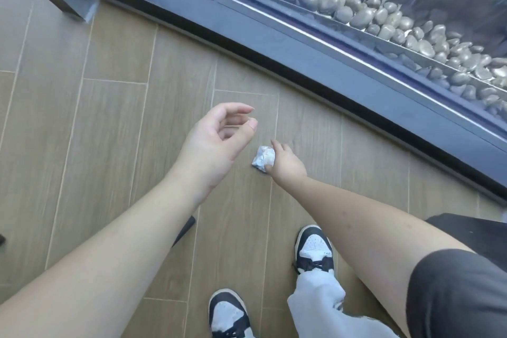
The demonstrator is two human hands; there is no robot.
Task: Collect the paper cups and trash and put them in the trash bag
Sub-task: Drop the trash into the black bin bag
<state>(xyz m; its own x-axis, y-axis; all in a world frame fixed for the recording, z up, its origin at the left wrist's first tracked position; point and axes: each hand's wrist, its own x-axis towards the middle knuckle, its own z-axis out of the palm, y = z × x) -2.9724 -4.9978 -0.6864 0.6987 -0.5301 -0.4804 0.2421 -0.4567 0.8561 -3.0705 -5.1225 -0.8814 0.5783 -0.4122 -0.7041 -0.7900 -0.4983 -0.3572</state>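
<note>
A floor (pixel 109 118) of wood-look planks with pale grout lines fills most of the view. Along the far right runs a dark blue-grey ledge (pixel 274 35), curving from the far left down to the right edge. Beyond it lies a bed of smooth grey pebbles (pixel 384 19), heaped close together beside a dark, glossy surface. Near the bottom stand two black-and-white sneakers (pixel 314 252), the right one farther forward, with pale trouser legs (pixel 321 302) draped over them. A dark, slim object (pixel 186 228) lies on the floor, partly hidden.
</note>
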